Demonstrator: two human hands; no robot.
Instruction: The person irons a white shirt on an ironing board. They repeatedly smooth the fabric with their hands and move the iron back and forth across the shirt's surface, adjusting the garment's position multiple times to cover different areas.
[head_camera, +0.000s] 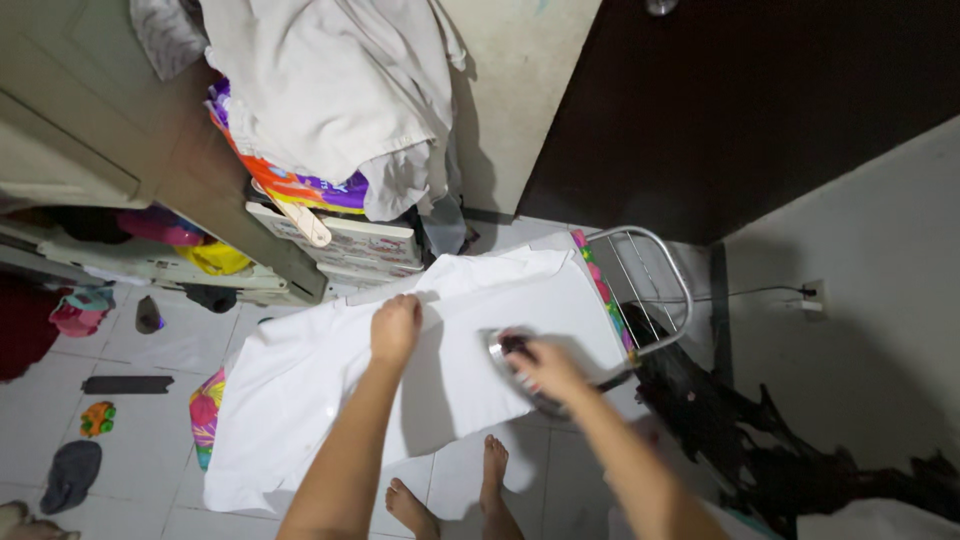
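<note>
A white garment (320, 380) lies spread over an ironing board whose colourful cover (207, 420) shows at the left end. My left hand (395, 328) rests on the cloth with its fingers curled, pressing it flat near the far edge. My right hand (545, 368) grips the handle of a clothes iron (505, 350), blurred by motion, on the cloth's right part. My bare feet (450, 495) stand on the white tiles under the board.
A metal wire iron rest (655, 290) ends the board at the right. Dark cloth (760, 450) lies heaped at lower right. A cord runs to a wall socket (812, 296). Piled white laundry (320, 90) sits on shelving at the back; small items litter the floor left.
</note>
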